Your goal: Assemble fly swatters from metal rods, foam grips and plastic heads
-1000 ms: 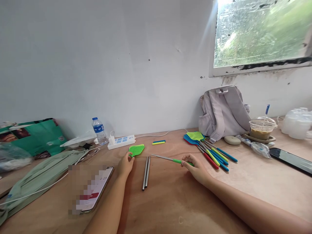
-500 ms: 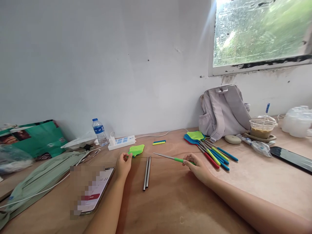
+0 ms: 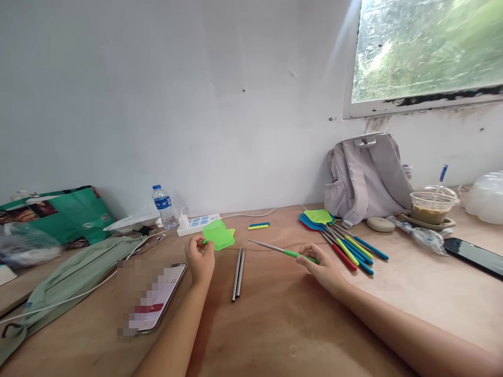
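Observation:
Between the fingers of my left hand (image 3: 199, 257) is a green mesh fly swatter head (image 3: 219, 234), raised above the table. A yellow-green swatter head (image 3: 232, 232) shows partly behind it. My right hand (image 3: 319, 263) is closed on the green grip of a thin metal telescopic rod (image 3: 275, 248), whose tip points left toward the green head. Two bare metal tubes (image 3: 238, 275) lie side by side on the table between my hands. Beyond them rest a blue and a yellow grip (image 3: 259, 226).
A pile of assembled fly swatters (image 3: 346, 241) lies at right, before a grey backpack (image 3: 367, 178). A phone (image 3: 157, 303) lies by my left forearm. Behind stand a power strip (image 3: 198, 224) and a water bottle (image 3: 164, 207); a drink cup (image 3: 432, 205) is far right.
My left hand has lifted the green swatter head up off the table, turning its flat face toward me and uncovering part of the yellow-green one. My right hand still holds the rod.

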Motion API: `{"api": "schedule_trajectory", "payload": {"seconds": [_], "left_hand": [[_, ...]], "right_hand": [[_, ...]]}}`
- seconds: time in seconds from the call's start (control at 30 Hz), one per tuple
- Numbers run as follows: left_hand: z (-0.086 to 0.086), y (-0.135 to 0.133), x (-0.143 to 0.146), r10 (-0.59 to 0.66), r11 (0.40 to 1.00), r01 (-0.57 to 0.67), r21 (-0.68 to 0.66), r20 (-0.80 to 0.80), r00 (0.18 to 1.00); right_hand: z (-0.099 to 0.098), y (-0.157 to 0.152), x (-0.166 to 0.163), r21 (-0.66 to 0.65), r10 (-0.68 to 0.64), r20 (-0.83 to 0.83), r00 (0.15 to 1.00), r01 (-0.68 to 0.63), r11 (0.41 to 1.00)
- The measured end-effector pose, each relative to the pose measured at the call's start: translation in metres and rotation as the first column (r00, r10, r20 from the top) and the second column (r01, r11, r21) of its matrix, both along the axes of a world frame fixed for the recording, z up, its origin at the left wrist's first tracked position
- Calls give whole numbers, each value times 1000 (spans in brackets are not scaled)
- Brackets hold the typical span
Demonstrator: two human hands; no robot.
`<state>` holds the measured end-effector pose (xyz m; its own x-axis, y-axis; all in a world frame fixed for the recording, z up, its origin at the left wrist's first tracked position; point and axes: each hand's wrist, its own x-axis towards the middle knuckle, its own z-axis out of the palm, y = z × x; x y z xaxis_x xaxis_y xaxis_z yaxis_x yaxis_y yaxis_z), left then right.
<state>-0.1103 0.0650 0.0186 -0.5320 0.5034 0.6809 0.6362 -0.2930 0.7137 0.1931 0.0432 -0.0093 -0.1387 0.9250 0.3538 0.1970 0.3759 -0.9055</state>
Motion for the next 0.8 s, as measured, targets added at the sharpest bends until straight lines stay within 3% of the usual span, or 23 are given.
{"api": "schedule_trajectory", "payload": {"seconds": [0.07, 0.17, 0.3, 0.4, 0.5, 0.6, 0.7, 0.77, 0.8], "left_hand": [[5, -1, 8, -204, 978, 196, 67, 134, 970], [14, -5, 19, -459, 885, 450, 122, 395, 795], [24, -13, 30, -571, 748, 648, 142, 634, 521], [26, -19, 36, -615, 668, 726, 163, 670, 416], [25, -21, 41, -660, 667, 725, 171, 586, 470], [24, -23, 44, -650, 739, 659, 142, 407, 641], [22, -29, 45, -584, 811, 584, 19, 72, 809], [21, -33, 44, -537, 842, 534, -74, -197, 820], [21, -34, 43, -518, 851, 516, -103, -337, 787]], "right_hand": [[1, -2, -1, 35, 1, -3, 1000, -1, 999], [4, -6, -2, 57, 5, -9, 1000, -5, 998], [11, -11, 2, 75, -49, -36, 998, 51, 996], [14, -13, 5, 92, -57, -52, 997, 62, 994], [16, -12, 7, 111, -78, -50, 996, 83, 990], [16, -11, 8, 133, -77, -28, 997, 80, 988], [15, -11, 8, 165, -49, 7, 999, 47, 985], [14, -10, 9, 190, -30, 21, 999, 26, 982], [14, -10, 9, 200, -22, 25, 999, 16, 980]]}}
